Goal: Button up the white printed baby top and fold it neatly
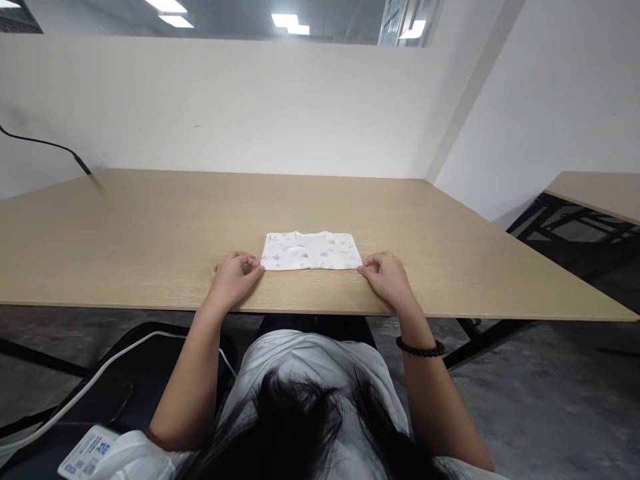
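Note:
A small white baby shirt (320, 252), printed with little grey and coloured figures, lies folded into a flat wide rectangle near the table's front edge. Its neckline shows along the far side. At the near left corner, my left hand (236, 272) pinches the cloth between thumb and fingers. My right hand (386, 275) pinches the near right corner the same way, with a black beaded bracelet (420, 348) on that wrist. Both hands rest low on the tabletop, one on each side of the shirt.
The light wooden table (150, 227) reaches back to a white wall (260, 107). A black cable (55, 143) hangs at the left. Beside me on the left stands a black chair (145, 380) with a white cord (95, 380) across it. Another table (600, 190) is at the right.

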A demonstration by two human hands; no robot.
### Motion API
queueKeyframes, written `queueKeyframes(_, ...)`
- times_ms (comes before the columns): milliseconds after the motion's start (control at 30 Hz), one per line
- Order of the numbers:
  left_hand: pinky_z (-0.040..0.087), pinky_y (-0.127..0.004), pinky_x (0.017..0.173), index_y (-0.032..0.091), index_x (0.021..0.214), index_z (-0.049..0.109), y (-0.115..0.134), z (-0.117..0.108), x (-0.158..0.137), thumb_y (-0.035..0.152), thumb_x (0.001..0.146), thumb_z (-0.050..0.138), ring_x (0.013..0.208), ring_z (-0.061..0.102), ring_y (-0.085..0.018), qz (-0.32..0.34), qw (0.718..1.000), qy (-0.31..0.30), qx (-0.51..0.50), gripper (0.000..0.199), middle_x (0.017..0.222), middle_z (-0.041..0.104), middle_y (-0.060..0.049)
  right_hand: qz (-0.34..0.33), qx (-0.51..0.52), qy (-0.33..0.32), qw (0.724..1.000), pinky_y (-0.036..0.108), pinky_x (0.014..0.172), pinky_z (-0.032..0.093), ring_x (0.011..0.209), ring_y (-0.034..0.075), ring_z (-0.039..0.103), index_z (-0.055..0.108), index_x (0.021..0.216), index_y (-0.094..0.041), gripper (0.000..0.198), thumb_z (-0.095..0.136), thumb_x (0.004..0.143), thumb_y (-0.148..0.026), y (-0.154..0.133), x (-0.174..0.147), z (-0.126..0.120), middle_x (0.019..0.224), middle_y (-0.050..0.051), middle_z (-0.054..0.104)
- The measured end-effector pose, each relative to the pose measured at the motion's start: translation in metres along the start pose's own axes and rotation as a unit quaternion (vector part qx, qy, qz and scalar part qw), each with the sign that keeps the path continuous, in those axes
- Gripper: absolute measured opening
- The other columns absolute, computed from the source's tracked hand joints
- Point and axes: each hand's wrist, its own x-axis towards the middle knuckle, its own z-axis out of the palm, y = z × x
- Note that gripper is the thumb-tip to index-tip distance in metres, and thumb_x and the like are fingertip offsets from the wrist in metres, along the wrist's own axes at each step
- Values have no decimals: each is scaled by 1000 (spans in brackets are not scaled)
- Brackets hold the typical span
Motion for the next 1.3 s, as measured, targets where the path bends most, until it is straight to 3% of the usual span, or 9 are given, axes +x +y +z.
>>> queueKeyframes(200, 44, -38, 98, 23, 86, 65, -1, -2, -6, 37, 78, 62, 116, 56, -30, 30, 999, 13, 39, 17, 114, 66, -7, -12, -11, 14, 1000, 49, 96, 42, 108, 31, 58, 70, 76, -23, 14, 64, 81, -34, 5, -8, -10, 110, 11, 67)
queueKeyframes(333, 35, -40, 110, 21, 119, 58, 19, 10, -20, 43, 88, 53, 134, 43, -29, 144, 986, 52, 62, 39, 139, 53, -11, -61, -35, 72, 995, 54, 110, 29, 134, 34, 41, 71, 107, -21, 32, 50, 92, -41, -13, -10, -16, 142, 13, 52)
queueKeyframes(433, 19, -42, 119, 21, 145, 40, 34, 26, -29, 56, 93, 44, 147, 25, -27, 258, 959, -54, 105, 63, 156, 36, -10, -160, -28, -30, 986, 48, 116, 24, 144, 28, 30, 51, 141, -17, 54, 35, 99, -47, -30, -12, -8, 154, 11, 40)
queueKeyframes(500, 12, -45, 121, 21, 153, 28, 39, 34, -33, 64, 94, 37, 149, 19, -28, 266, 945, -122, 149, 73, 160, 27, -10, -193, -41, -128, 972, 47, 116, 24, 145, 27, 29, 40, 149, -18, 61, 29, 100, -52, -36, -16, 0, 155, 11, 37)
queueKeyframes(800, 12, -45, 121, 16, 154, 26, 39, 38, -35, 73, 91, 30, 149, 20, -30, 240, 937, -139, 211, 85, 160, 25, -12, -183, -136, -147, 963, 49, 117, 19, 145, 30, 28, 34, 152, -15, 80, 30, 93, -70, -41, -34, 8, 156, 17, 34)
queueKeyframes(967, 27, -48, 114, 20, 148, 36, 39, 32, -47, 73, 87, 45, 137, 37, -33, 291, 929, -117, 197, 81, 150, 42, -13, -193, -149, -108, 964, 53, 108, 26, 138, 35, 38, 41, 146, -14, 79, 42, 90, -69, -43, -53, -1, 150, 20, 43)
queueKeyframes(1033, 37, -48, 105, 18, 143, 42, 38, 28, -56, 64, 87, 56, 123, 48, -33, 317, 920, -102, 204, 73, 137, 53, -14, -218, -146, -95, 960, 53, 104, 28, 132, 35, 43, 44, 143, -14, 73, 54, 88, -61, -41, -66, -7, 145, 20, 48)
queueKeyframes(1167, 48, -42, 88, 12, 132, 52, 38, 14, -84, 15, 93, 48, 100, 56, -28, 333, 910, -98, 225, 40, 110, 61, -13, -228, -136, -62, 962, 43, 92, 32, 108, 27, 58, 60, 122, -19, 34, 52, 90, -12, -43, -98, -22, 117, 12, 67)
queueKeyframes(1300, 51, -37, 85, 18, 136, 52, 37, -3, -119, -1, 83, 42, 99, 60, -25, 348, 896, -206, 182, 56, 112, 63, -10, -225, -137, -99, 960, 42, 86, 31, 95, 25, 61, 66, 105, -20, 43, 45, 77, 6, -52, -136, -36, 96, 7, 69)
